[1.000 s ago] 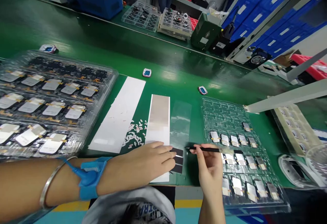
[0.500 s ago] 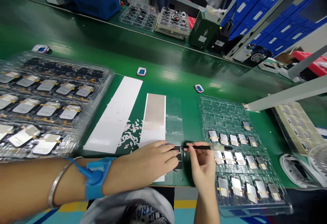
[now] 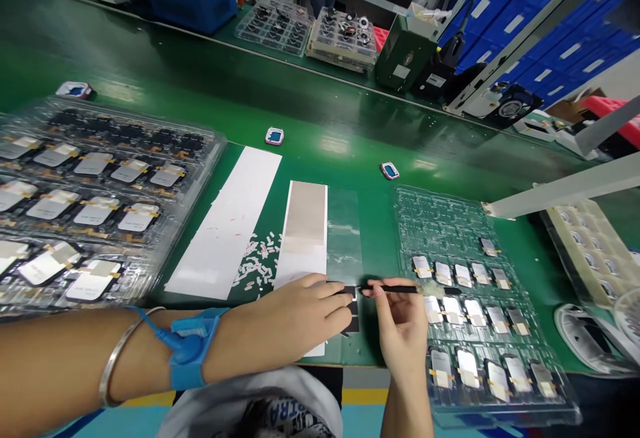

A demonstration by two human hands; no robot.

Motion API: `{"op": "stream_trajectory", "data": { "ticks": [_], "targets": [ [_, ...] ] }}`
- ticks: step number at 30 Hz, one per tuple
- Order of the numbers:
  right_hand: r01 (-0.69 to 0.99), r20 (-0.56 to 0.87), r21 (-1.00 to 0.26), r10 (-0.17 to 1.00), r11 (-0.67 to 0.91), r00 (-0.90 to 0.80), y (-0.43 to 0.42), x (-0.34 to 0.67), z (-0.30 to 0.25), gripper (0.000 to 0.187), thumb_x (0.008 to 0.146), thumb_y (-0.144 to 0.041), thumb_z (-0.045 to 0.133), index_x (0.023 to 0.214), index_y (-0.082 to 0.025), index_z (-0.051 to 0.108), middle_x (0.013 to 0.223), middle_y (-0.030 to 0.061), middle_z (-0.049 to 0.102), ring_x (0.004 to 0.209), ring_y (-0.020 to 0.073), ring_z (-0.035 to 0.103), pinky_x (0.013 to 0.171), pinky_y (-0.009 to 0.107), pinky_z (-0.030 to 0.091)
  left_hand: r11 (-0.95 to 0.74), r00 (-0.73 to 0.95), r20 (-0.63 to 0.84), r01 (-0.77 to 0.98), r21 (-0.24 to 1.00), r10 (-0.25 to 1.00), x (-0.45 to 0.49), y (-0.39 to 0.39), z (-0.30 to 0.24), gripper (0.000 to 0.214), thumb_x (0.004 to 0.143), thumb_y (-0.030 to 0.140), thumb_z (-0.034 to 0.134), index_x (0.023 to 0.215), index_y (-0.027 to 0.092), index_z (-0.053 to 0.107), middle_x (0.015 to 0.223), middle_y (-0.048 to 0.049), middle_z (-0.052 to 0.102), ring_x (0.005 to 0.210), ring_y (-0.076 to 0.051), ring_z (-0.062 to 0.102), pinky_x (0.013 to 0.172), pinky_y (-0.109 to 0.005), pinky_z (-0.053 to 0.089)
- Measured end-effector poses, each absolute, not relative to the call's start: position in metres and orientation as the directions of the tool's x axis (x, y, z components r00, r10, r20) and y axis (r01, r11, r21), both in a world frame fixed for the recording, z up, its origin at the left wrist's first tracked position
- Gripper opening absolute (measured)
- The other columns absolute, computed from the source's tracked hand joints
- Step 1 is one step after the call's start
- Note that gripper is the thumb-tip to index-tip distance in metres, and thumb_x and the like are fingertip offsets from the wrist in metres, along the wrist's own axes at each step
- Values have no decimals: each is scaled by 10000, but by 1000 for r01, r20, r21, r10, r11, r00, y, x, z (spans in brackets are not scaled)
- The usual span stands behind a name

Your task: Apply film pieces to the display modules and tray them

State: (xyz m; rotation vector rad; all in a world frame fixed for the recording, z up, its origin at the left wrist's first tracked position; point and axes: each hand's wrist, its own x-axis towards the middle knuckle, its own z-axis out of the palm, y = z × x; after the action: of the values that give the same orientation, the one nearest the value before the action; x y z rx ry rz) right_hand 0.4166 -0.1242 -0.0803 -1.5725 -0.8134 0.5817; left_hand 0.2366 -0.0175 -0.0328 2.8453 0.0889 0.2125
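A black stick point(image 3: 410, 289) with a fluffy collar is pinched in the right hand point(image 3: 403, 325), its pointed end just beside small black strips point(image 3: 353, 307). The left hand point(image 3: 300, 311) lies flat, fingertips resting on those strips on the green worktop point(image 3: 370, 351). The hands are close but apart. A clear tray point(image 3: 440, 225) of silver parts lies right.

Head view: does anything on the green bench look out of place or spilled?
Yes: small white scraps lie loose in a scattered pile on the green mat between the long white strip and the silver-patched white sheet; unlike the tray parts, they look spilled.
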Motion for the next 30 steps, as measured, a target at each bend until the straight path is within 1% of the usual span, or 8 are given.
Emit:
{"op": "stream_trajectory", "data": {
  "ticks": [5,8,12,16,19,23,28,30],
  "targets": [
    [156,96,-988,744,-11,661,-124,419,-80,212,862,-314,729,944,-205,567,878,27,707,677,125,706,674,252,562,-945,989,121,40,324,84,238,-17,-33,183,989,81,461,1090,158,593,1235,-86,669,1205,-235,566,1007,-378,427],
    [114,122,-992,688,58,715,-126,420,-75,224,855,-298,739,955,-204,562,849,23,723,645,114,696,670,248,565,-918,992,61,77,389,109,240,-14,-22,152,961,76,483,1062,143,574,1108,-91,667,1067,-253,596,918,-385,460],
    [-9,125,-978,625,207,771,-123,401,-53,185,865,-235,726,967,-196,577,825,33,741,664,159,738,666,289,615,-762,945,-33,282,583,325,233,-10,-2,102,966,113,461,893,182,481,904,-38,593,804,-195,567,693,-314,451],
    [-34,213,-942,676,333,706,-112,365,-29,132,910,-142,647,983,-215,564,840,15,729,775,206,768,653,319,659,-541,859,-107,408,736,501,217,-8,6,171,953,170,465,834,232,357,709,52,457,617,-148,468,542,-274,319],
    [-22,280,-923,711,383,646,-102,344,-23,150,934,-101,585,1001,-226,535,874,14,723,825,195,767,680,308,667,-429,816,-160,446,785,555,207,-8,4,136,958,202,450,864,238,360,653,70,427,580,-147,453,531,-268,292],
    [40,326,-925,736,377,594,-90,334,-27,171,936,-89,559,1018,-231,511,877,17,704,845,168,751,728,309,666,-319,804,-127,369,873,582,201,-6,-2,91,964,172,441,1037,218,470,767,38,556,652,-143,511,596,-253,365],
    [151,416,-901,707,408,572,-81,329,-27,196,926,-59,536,1014,-228,492,851,15,669,835,163,741,705,296,667,-330,769,-34,313,891,639,203,1,-15,172,979,199,463,931,192,628,732,22,576,658,-144,517,618,-262,401],
    [192,464,-879,683,437,564,-79,326,-28,227,917,-28,525,1029,-221,489,862,21,677,831,158,741,732,307,668,-346,750,6,298,889,662,203,1,-20,218,995,208,447,1050,190,657,831,-7,643,754,-164,584,700,-282,455]
  ]
}}
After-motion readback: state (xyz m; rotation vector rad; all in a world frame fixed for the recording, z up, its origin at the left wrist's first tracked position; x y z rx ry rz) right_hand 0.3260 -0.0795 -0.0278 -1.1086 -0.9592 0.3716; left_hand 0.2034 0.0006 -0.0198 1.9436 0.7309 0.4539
